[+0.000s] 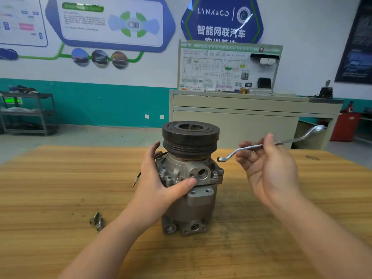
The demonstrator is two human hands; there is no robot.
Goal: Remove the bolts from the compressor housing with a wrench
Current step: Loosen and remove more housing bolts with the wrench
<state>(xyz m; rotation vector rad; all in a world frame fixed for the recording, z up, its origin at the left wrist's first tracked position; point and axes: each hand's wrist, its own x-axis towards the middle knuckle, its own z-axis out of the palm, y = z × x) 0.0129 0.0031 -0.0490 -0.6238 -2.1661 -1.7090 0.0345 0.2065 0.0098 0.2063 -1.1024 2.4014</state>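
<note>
Left of the compressor housing [190,178], standing on the table [50,178], two removed bolts [97,221] are lying; its left flank is being clasped by the left hand [161,182]. To its right, the wrench [269,144] is being pinched mid-shaft by the right hand [269,168], its ring end being hovered beside the flange. Judging by this, another bolt [215,174] is being approached, and seating the ring squarely is being called for.
</note>
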